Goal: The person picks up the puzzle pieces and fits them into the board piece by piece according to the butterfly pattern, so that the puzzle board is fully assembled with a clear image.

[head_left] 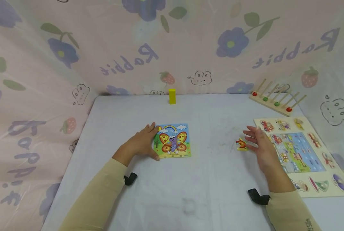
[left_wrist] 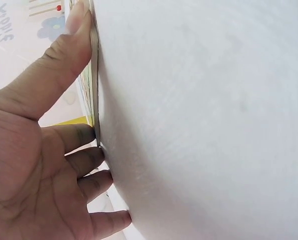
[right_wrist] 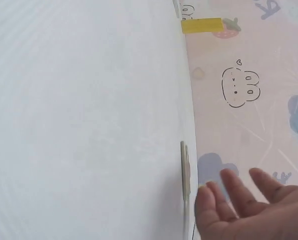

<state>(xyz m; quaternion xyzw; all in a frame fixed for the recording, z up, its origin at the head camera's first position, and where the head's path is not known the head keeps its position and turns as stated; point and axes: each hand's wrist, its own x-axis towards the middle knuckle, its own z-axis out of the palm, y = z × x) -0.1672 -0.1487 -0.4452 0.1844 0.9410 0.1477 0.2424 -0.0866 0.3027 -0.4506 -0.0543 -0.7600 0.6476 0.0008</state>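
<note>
A square picture puzzle with a butterfly (head_left: 173,141) lies flat on the white table. My left hand (head_left: 141,141) spreads along its left side, thumb at the lower left corner and fingertips near the upper left. In the left wrist view, the thumb (left_wrist: 81,37) and extended fingers meet the thin edge of the board. Farther right lies a small snail-shaped piece (head_left: 241,144) in red and yellow. Close beside it, my right hand (head_left: 262,149) has loosely bent fingers with nothing held; whether they touch the piece, I cannot tell.
A large pegged-picture board (head_left: 300,183) lies at the right, partly behind my right hand. Behind it stands a wooden peg rack (head_left: 270,104) with red and green beads. One yellow block (head_left: 172,96) stands upright near the back edge, by a patterned curtain (head_left: 177,54).
</note>
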